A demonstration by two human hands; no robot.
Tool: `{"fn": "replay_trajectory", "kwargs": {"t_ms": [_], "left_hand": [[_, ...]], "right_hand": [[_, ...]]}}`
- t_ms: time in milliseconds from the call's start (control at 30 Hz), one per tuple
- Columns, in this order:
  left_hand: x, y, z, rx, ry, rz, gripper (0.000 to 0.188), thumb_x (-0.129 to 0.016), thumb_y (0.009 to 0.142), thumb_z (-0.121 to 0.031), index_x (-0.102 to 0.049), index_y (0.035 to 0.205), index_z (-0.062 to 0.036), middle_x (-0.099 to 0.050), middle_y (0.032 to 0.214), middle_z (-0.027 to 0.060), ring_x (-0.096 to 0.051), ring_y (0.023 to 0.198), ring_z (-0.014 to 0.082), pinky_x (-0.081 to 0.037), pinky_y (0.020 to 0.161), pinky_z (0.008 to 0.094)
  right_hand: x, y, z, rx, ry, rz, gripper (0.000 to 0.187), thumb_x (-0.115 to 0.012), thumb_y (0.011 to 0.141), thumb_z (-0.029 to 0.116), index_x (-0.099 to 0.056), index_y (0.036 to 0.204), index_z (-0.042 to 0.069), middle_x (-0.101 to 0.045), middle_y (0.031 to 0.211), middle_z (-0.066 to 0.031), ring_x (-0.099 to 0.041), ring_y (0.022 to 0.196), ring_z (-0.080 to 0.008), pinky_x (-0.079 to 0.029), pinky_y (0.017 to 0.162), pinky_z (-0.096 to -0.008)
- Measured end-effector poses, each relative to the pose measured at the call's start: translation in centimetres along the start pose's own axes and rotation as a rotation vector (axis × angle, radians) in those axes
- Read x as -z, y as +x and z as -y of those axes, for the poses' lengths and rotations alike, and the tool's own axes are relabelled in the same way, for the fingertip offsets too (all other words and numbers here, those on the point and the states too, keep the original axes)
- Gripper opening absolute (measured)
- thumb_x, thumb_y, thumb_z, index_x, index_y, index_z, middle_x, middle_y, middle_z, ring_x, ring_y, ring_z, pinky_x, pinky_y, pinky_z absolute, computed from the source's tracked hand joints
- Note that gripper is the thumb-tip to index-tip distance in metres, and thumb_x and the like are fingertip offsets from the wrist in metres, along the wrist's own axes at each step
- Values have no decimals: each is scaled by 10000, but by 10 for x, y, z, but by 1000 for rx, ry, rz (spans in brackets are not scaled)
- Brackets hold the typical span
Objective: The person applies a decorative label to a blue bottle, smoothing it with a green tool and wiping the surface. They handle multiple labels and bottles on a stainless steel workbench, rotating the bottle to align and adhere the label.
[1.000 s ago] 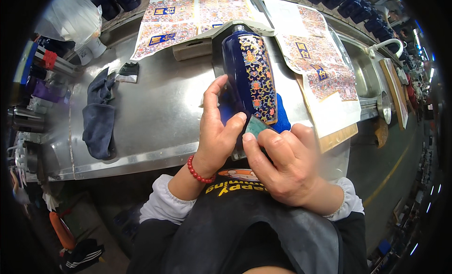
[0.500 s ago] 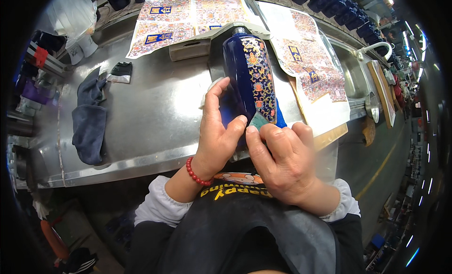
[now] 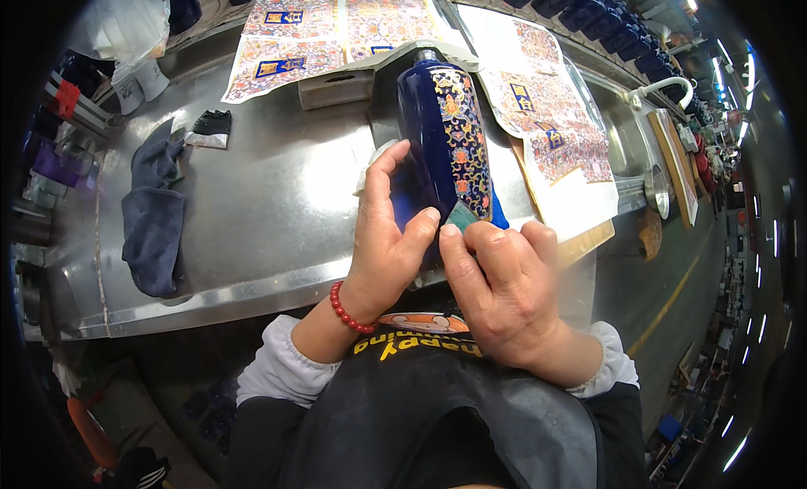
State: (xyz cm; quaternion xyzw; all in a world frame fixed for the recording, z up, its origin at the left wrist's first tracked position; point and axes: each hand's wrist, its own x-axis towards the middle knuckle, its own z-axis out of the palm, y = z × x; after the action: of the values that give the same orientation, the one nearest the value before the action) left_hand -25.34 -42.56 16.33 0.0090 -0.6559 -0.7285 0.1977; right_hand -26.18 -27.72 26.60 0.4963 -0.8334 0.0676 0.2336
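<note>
A dark blue bottle [image 3: 423,128] leans away from me, its neck at the far end, with a colourful floral decal [image 3: 467,140] along its right side. My left hand [image 3: 382,241] grips the bottle's left side near its base, thumb against the glaze and fingers reaching along it. Pinched in my right hand [image 3: 508,287] is a thin, flat green scraper [image 3: 461,216], which lies against the lower end of the decal. The fingers are curled, so part of the scraper is hidden. Under the bottle's right side shows a bit of bright blue cloth [image 3: 499,212].
Printed decal sheets [image 3: 294,35] lie beyond the bottle, and more decal sheets [image 3: 559,144] at right. A grey cloth [image 3: 154,228] and a small black-and-white packet [image 3: 209,129] rest on the metal table [image 3: 252,212]. A sink [image 3: 635,136] with a white tap [image 3: 668,90] stands far right.
The view has shifted slightly. Both hands keep their hold on the bottle and the scraper, with hardly any visible movement.
</note>
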Motion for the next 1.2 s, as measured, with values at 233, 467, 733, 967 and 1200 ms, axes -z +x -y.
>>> {"fn": "replay_trajectory", "kwargs": {"t_ms": [233, 467, 733, 967, 1200], "left_hand": [[0, 0, -1, -5, -34, 4, 681, -610, 847, -53, -356, 1471, 49, -460, 1434, 224, -454, 1340, 300, -348, 1152, 411], [1, -1, -3, 11, -20, 31, 683, -565, 865, -23, -321, 1500, 35, -433, 1423, 167, -432, 1325, 225, -340, 1150, 376], [1, -6, -8, -4, 113, -22, 562, -636, 844, -90, -483, 1374, 15, -508, 1386, 243, -483, 1307, 349, -358, 1117, 422], [4, -1, -12, -299, 400, -6, 326, -653, 811, -61, -697, 1132, -106, -521, 1398, 241, -446, 1315, 419, -249, 1149, 523], [0, 1, -15, -471, 661, -60, 404, -698, 762, -44, -753, 1130, -203, -545, 1405, 196, -373, 1388, 382, -130, 1195, 584]], "right_hand": [[5, -2, 2, -32, 38, 35, 353, -697, 764, 52, -691, 1110, -20, -602, 943, -64, -569, 755, -185, -369, 714, -372], [-4, -3, 1, -22, -10, -21, 346, -664, 767, 116, -687, 1094, 6, -598, 959, -52, -548, 729, -164, -365, 754, -372], [-4, -8, -6, -14, -22, -64, 366, -656, 771, 149, -683, 1107, 7, -604, 975, -54, -537, 701, -153, -360, 768, -371], [-2, -11, -13, -19, 23, -86, 366, -666, 766, 120, -684, 1110, -3, -598, 973, -62, -544, 697, -153, -358, 752, -364], [-6, -15, -20, -13, 65, -121, 367, -667, 762, 112, -681, 1109, -9, -589, 968, -63, -549, 698, -155, -357, 747, -365]]}}
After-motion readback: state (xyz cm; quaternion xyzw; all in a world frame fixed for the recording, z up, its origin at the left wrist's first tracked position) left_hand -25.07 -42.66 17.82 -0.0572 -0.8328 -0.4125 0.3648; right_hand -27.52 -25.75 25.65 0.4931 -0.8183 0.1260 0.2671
